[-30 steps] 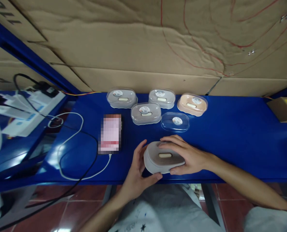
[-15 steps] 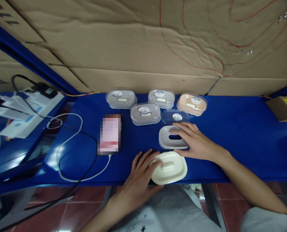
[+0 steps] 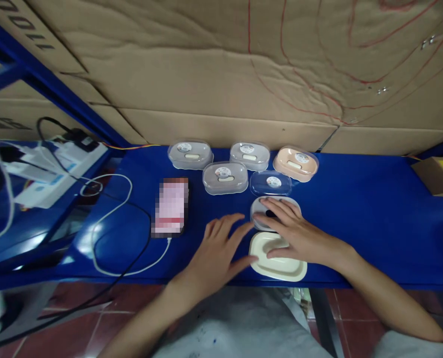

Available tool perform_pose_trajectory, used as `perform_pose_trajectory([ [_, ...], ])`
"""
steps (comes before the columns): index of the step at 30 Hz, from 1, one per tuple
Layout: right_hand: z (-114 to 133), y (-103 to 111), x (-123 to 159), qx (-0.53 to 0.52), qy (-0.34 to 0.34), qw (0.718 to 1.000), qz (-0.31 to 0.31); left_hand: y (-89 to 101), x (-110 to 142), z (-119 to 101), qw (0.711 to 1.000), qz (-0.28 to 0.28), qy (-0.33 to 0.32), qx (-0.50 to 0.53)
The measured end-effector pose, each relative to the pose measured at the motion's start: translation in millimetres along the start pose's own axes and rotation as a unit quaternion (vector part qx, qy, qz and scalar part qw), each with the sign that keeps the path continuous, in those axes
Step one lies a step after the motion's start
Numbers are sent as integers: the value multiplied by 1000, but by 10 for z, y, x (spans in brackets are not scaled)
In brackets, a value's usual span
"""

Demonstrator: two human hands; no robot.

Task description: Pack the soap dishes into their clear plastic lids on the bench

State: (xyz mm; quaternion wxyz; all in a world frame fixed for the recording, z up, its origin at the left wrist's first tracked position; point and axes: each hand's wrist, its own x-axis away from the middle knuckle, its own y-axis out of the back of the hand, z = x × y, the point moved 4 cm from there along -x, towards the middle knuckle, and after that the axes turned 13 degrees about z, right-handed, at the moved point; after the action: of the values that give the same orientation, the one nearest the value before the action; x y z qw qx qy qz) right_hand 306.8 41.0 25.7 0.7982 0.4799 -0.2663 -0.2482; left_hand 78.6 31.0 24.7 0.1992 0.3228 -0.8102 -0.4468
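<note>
My left hand (image 3: pixel 221 248) is open beside the cream soap dish base (image 3: pixel 299 271), its fingers apart and its thumb tip at the base's left rim. Over the grey soap dish tray (image 3: pixel 256 211), which has an oval slot, my right hand (image 3: pixel 290 226) spreads its fingers. The right thumb reaches above the cream base; whether it touches is unclear. Just behind the tray lies a clear lid (image 3: pixel 258 185) with a round label. Grey and cream pieces lie one in front of the other near the table's front edge.
Behind stand several lidded soap dishes, grey (image 3: pixel 224 186) and peach (image 3: pixel 290 171). To the left, a phone (image 3: pixel 171 206) lies on the blue table (image 3: pixel 374 223) with a white cable (image 3: pixel 154 266). A power strip (image 3: pixel 49 189) is farther left; a cardboard box (image 3: pixel 433 174) is at right.
The cream base has shifted right and turned a little. My left hand has come off it, its fingers now pointing right. My right hand has moved slightly down, and the grey tray slightly right.
</note>
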Motion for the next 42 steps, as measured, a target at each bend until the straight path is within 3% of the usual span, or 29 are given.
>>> perform_pose_trajectory([
  [2,-44,-31,20,0,-6,1000,7,238,-130,86,996,-64,25,-60],
  [4,-83,-33,47,3,-10,1000,13,412,-295,199,988,-92,51,-110],
  [8,-80,35,69,0,4,1000,8,513,-535,413,985,-62,78,-144],
  [12,-54,159,50,6,10,999,-37,454,-428,422,982,-57,67,-166],
  [18,31,199,-84,18,32,995,-92,280,40,338,994,-47,24,-94],
  [22,277,120,-345,35,71,995,-53,256,280,342,995,-80,14,-60],
  [26,453,66,-658,34,67,997,5,202,407,372,997,-82,-7,6],
  [29,471,84,-798,3,57,998,19,115,455,440,990,-134,-2,50],
  [35,326,292,-774,-85,75,993,-18,-148,543,575,966,-154,86,188],
  [39,41,446,-879,-20,43,995,-89,-191,680,539,964,-145,111,193],
  [42,-186,427,-1120,23,15,997,-78,-217,765,509,970,-106,124,183],
])
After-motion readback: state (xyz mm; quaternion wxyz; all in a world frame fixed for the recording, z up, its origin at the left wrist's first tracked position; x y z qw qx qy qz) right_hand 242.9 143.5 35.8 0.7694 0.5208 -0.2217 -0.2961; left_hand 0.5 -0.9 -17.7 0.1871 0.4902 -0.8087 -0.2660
